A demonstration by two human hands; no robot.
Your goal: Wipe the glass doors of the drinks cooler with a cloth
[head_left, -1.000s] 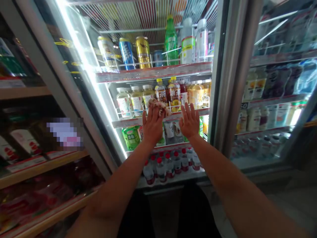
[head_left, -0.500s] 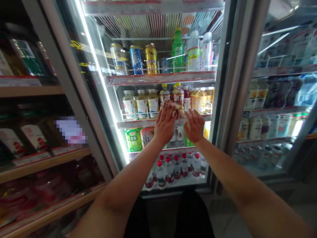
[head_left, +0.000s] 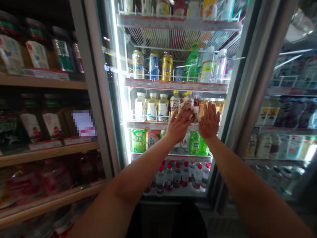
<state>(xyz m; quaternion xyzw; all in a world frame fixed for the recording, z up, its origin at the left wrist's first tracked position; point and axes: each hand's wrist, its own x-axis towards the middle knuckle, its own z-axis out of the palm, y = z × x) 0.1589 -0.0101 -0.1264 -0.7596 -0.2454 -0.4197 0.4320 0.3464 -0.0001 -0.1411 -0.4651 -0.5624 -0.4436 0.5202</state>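
My left hand (head_left: 178,127) is spread over a crumpled, pale patterned cloth (head_left: 194,114), pressing it against the glass door of a lit drinks fridge (head_left: 146,85). Part of the cloth sticks out past the fingertips toward the right. Just beside it, my right hand (head_left: 209,122) is held up with fingers stretched, palm toward the glass and nothing in it. Whether its palm touches the pane I cannot tell. Behind the hands stand yellow-capped bottles (head_left: 175,100) and green drink packs (head_left: 195,143), partly covered by my hands and forearms.
Metal door frames (head_left: 264,86) rise at the right, with another drinks cooler (head_left: 279,129) beyond. At the left, wooden shelves (head_left: 44,81) carry large jars and bottles. Red-capped bottles (head_left: 169,177) line the fridge bottom, and cans (head_left: 153,67) stand higher up.
The view has tilted up and turned left, so the fridge sits lower and further right. My right hand's fingers have straightened upward. The left hand stays on the cloth.
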